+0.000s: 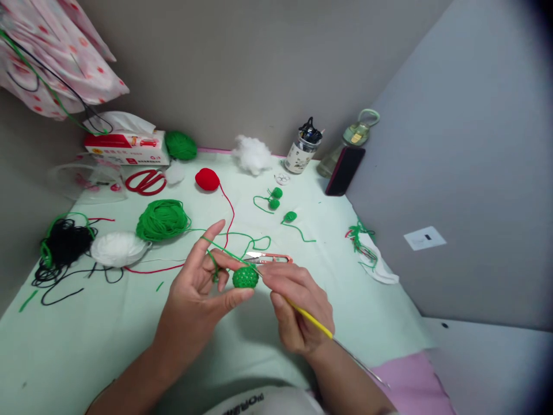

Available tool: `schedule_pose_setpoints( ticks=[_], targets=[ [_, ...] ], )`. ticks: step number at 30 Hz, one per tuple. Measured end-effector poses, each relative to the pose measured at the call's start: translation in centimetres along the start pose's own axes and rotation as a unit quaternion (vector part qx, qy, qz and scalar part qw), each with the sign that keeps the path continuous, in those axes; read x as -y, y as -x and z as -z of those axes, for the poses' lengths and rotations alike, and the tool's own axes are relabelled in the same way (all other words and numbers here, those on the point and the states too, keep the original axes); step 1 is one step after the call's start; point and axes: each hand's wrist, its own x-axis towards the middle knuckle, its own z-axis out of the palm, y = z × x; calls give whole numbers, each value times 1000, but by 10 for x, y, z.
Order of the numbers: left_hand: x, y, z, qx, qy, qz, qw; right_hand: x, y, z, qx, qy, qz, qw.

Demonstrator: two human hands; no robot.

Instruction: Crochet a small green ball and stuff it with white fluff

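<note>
My left hand point(201, 288) pinches a small green crocheted ball point(245, 277) between thumb and middle finger, with green yarn point(218, 246) looped over its raised index finger. My right hand point(298, 305) is closed on a yellow crochet hook point(311, 320) whose tip meets the ball. The yarn runs back to a loose green skein point(163, 219). Small orange thread snips point(270, 258) lie on the cloth just behind both hands.
On the pale green cloth point(108, 334) lie white yarn point(117, 248), black yarn point(64, 245), a red ball point(207, 179), red scissors point(146, 182), small green crocheted pieces point(275, 197), stuffing point(253, 154), a tissue box point(127, 147), a jar point(302, 151), a phone point(344, 170) and a bottle point(354, 138).
</note>
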Motion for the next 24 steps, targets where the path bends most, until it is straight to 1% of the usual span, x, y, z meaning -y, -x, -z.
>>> schedule_pose_setpoints(
  ticks=[3,8,10,12,15,17,19,22,24],
  targets=[
    [2,1,4,0,-30,-21,999,0,1,0,5,-1,5,1000],
    [6,-1,9,37,-7,-20,999,-3,0,2,9,-30,10,999],
    [6,-3,8,43,15,-25,999,-4,0,2,-1,-59,-5,998],
    [6,-4,6,34,27,-28,999,-5,1,2,-14,-89,-29,996],
    [7,-5,3,6,-11,-45,999,-5,4,1,-24,-114,-69,991],
    [10,-4,2,-16,-62,-81,995,-4,7,-1,-25,-102,-96,990],
    [16,-2,3,-40,-118,-128,984,-3,9,-3,-28,-74,-115,990],
    [26,0,6,-62,-202,-207,955,-1,11,-5,-28,-44,-105,993],
    [31,0,9,-55,-240,-267,932,1,10,-6,-23,-34,-92,995]
  ],
)
